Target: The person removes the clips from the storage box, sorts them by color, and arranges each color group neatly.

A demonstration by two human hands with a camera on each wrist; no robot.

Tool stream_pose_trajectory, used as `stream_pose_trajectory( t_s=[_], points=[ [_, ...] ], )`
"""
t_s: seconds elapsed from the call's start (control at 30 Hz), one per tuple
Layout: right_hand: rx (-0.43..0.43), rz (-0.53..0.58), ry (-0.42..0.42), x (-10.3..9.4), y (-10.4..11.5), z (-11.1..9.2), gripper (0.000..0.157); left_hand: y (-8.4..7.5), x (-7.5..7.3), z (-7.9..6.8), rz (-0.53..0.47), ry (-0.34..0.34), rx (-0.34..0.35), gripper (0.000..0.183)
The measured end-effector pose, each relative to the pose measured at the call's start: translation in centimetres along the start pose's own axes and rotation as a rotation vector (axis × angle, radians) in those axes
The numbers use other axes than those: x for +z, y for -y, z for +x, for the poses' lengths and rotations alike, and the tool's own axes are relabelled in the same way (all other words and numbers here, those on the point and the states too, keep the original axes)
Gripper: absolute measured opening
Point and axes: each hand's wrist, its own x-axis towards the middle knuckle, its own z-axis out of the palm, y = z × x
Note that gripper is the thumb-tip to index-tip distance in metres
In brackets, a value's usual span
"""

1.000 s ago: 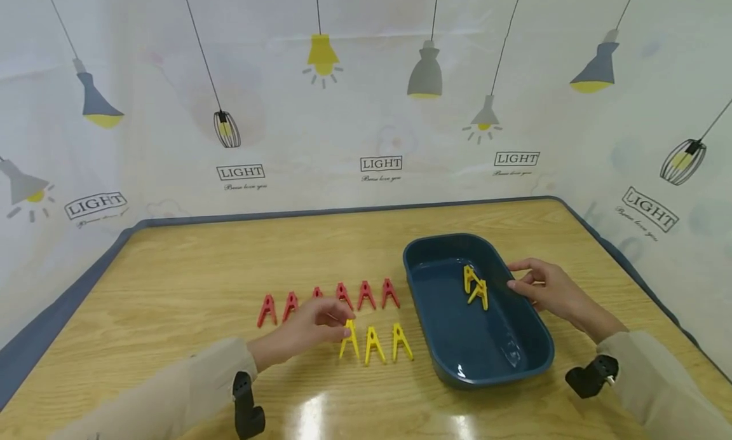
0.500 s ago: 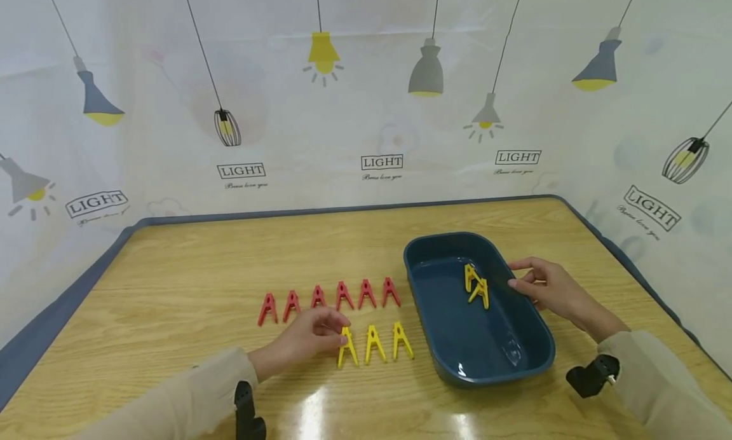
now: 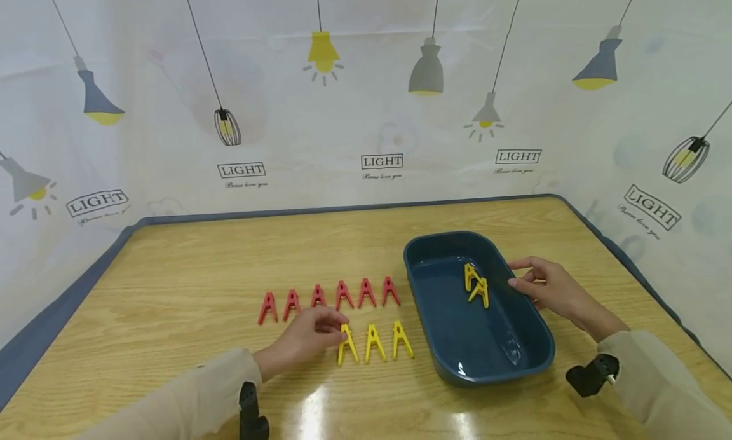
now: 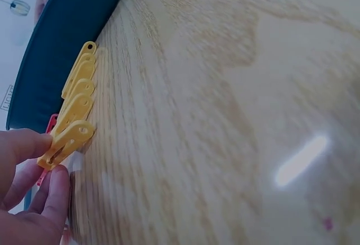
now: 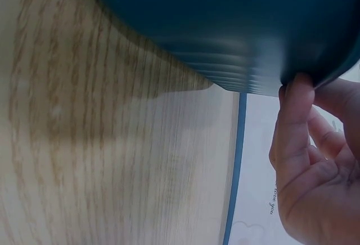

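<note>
My left hand (image 3: 305,336) pinches the leftmost yellow clothespin (image 3: 347,344) by its top end. Thumb and fingertips close on that clothespin (image 4: 66,142) in the left wrist view too. Two more yellow clothespins (image 3: 374,343) stand in line just to its right. With thumb and fingers, my right hand (image 3: 551,290) grips the right rim of a dark blue rectangular dish (image 3: 486,357). Inside the dish, two yellow clothespins (image 3: 479,292) lie against each other. The right wrist view shows the fingers (image 5: 295,110) against the dish's outer wall.
Behind the yellow ones runs a row of several red clothespins (image 3: 342,294), close beyond my left hand. The wooden table (image 3: 189,281) ends at a back and side wall covering (image 3: 320,185) printed with lamps.
The left hand and its clothespin have shifted slightly left and nearer to me, mostly in the first half second. My right hand and the dish stay in place.
</note>
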Motion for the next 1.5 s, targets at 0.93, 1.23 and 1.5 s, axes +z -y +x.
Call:
stream_pose_trajectory(
  t_s=[0.93, 1.23, 1.5],
  points=[
    [-0.006, -0.02, 0.001, -0.1, 0.3, 0.0, 0.052, -0.8, -0.4, 0.4, 0.108, 0.031, 0.022, 0.017],
    [-0.002, -0.009, 0.002, -0.1, 0.2, -0.1, 0.052, -4.2, -0.6, 1.8, 0.178, 0.109, 0.177, 0.019],
    [0.007, -0.008, 0.009, -0.1, 0.3, -0.1, 0.054, -8.7, 0.9, 4.3, 0.183, 0.201, 0.34, 0.014]
  ],
)
